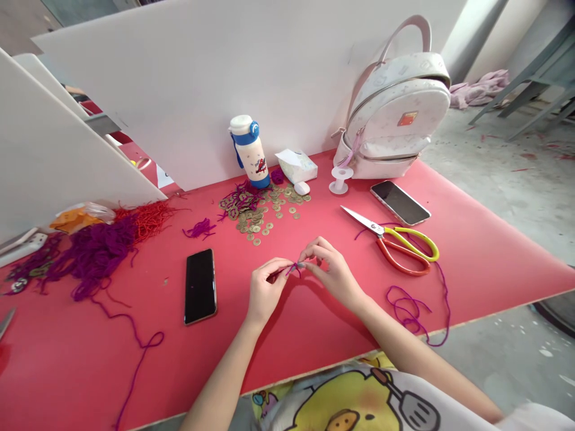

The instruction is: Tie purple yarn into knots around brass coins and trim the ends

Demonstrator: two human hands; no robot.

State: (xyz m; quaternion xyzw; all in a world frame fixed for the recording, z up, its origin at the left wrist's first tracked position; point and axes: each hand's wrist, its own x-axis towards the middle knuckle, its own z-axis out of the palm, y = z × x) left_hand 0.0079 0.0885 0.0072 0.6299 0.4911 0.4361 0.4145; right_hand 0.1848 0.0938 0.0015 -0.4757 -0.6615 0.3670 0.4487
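Close together over the red table, both hands pinch a short piece of purple yarn (294, 269). My left hand (266, 287) is closed on its left side, thumb and forefinger pressed together. From the right, my right hand (330, 269) grips the same yarn between thumb and fingertips, its other fingers curled. The yarn looks looped or knotted between the fingertips; its exact form is too small to tell. Beyond the hands lies a spread of brass-coloured coins with holes (256, 224), some with purple yarn on them (242, 197).
Scissors (404, 242), a phone (399, 202) and loose purple yarn (411, 308) lie right. Another phone (200, 287) and a purple yarn heap (96, 251) are left. A bottle (250, 149), tissue pack (299, 166), white spool (339, 181) and backpack (395, 120) stand behind.
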